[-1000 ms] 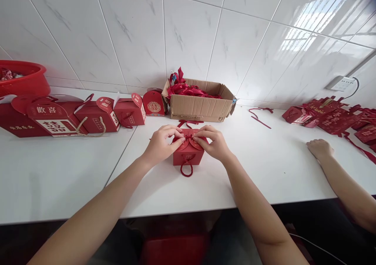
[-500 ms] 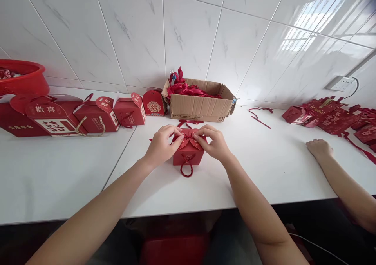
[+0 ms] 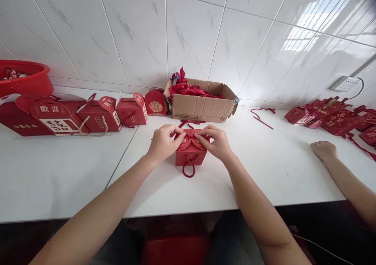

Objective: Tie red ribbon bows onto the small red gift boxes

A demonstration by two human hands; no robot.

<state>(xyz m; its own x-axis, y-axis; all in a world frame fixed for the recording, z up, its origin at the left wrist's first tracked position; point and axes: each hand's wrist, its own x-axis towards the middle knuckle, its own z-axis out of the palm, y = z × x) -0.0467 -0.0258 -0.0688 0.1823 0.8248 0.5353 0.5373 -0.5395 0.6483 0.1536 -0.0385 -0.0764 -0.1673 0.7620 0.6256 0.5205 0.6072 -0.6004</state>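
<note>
**Flaps Meeting, Ribbon Closure Being Finished**

While my left hand (image 3: 163, 143) and right hand (image 3: 216, 143) are pinching the ribbon (image 3: 189, 134) atop the red gift box (image 3: 190, 153), I am judging the box folded and the tie unfinished (knot hidden). It is standing upright between both grips, cord handle (image 3: 188, 168) facing me.

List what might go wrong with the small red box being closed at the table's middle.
Both hands, left hand and right hand, pinch the rounded top flaps of the small red paper gift box; a hard pull may crease or tear them. The box stands unbraced on the smooth white table, so it could slide or tip.
</note>
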